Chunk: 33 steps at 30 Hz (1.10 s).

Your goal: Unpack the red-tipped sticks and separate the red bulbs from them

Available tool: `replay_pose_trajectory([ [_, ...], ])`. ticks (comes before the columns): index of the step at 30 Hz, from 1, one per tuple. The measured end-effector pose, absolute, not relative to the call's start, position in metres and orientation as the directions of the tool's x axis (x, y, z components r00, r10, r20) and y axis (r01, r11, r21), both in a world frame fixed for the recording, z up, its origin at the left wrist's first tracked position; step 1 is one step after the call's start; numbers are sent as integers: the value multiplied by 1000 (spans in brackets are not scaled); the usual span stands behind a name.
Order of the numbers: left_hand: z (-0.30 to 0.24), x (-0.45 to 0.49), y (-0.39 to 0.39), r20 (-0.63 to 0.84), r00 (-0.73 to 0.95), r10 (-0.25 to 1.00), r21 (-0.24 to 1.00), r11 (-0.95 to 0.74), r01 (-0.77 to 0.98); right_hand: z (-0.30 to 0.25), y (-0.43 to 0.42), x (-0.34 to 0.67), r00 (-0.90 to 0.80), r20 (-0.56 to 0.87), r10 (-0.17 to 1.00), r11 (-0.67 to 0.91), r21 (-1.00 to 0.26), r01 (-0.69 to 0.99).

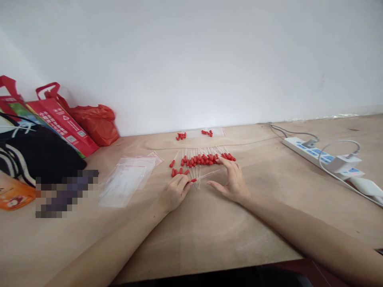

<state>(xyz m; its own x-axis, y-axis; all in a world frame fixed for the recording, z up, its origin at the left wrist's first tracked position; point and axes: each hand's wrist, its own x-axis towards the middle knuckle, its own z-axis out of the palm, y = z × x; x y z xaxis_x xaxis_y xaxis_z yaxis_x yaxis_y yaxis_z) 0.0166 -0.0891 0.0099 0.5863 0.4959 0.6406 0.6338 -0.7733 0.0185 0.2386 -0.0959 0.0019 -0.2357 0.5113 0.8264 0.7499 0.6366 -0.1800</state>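
here, a thin clear tube with a red cap [199, 178] is pinched at its capped end by the fingertips of the left hand [175, 193], low on the wooden table [209, 231]; the right hand [231, 181] is laid open and spread, palm down, its fingertips touching the row of red-capped tubes [200, 159] just beyond; loose red caps [176, 171] are seen beside the left hand; clear plastic bags [128, 179] lie further left; a white power strip [323, 157] is set well apart on the right.
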Motion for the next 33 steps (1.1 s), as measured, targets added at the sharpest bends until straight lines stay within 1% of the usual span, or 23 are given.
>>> replay_pose_trajectory([
  [2,11,16,-89,646,605,466,-19,-782,623,3,-95,239,-294,811,506,644,-128,754],
  [4,12,18,-89,656,623,426,-57,-795,604,3,-94,237,-390,782,486,672,-48,739],
  [7,12,21,-89,661,651,373,-101,-815,570,2,-92,230,-473,779,412,708,52,704],
  [9,13,23,-88,659,656,369,-96,-823,559,1,-90,226,-489,784,383,707,92,701],
  [11,13,24,-88,663,641,385,-68,-822,565,-1,-90,224,-495,782,379,696,112,709],
  [13,13,24,-87,672,628,393,-59,-817,574,-2,-89,223,-500,779,379,691,121,713],
  [16,13,24,-85,671,646,365,-84,-828,555,-2,-90,224,-510,784,354,704,136,697],
  [20,12,24,-85,675,655,339,-73,-853,517,-1,-93,225,-535,778,329,722,158,674],
  [23,15,22,-88,659,673,335,-85,-856,509,2,-96,227,-569,739,362,733,151,663],
  [28,20,21,-94,630,698,339,-105,-854,510,6,-101,228,-581,672,460,730,87,678],
  [33,21,21,-95,616,721,318,-126,-863,489,6,-102,230,-577,679,454,743,69,666],
])
